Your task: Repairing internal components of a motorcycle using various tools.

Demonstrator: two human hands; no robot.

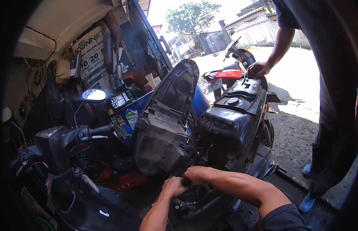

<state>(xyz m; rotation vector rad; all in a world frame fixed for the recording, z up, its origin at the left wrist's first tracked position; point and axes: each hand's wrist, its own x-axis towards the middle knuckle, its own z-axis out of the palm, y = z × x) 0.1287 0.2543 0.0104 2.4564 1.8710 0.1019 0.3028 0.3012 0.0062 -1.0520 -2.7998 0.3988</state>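
A scooter with its body panels off stands in front of me. Its dark under-seat storage box (159,142) is tipped up, with the underside of the seat (179,88) above it. Close together just below the box, my left hand (174,187) and my right hand (195,175) work low in the frame. Both have curled fingers around a small dark part between them, too hidden to name. Loose cables and a metal fitting (185,205) lie beneath my left hand. Right of the box sits the black fuel tank (225,125).
At the right a person stands with one hand (258,70) on the scooter's rear. The handlebar (71,136) with its mirror (93,94) is at left. Bottles and packages (123,123) crowd a blue bench behind. A red motorcycle (225,73) is parked outside.
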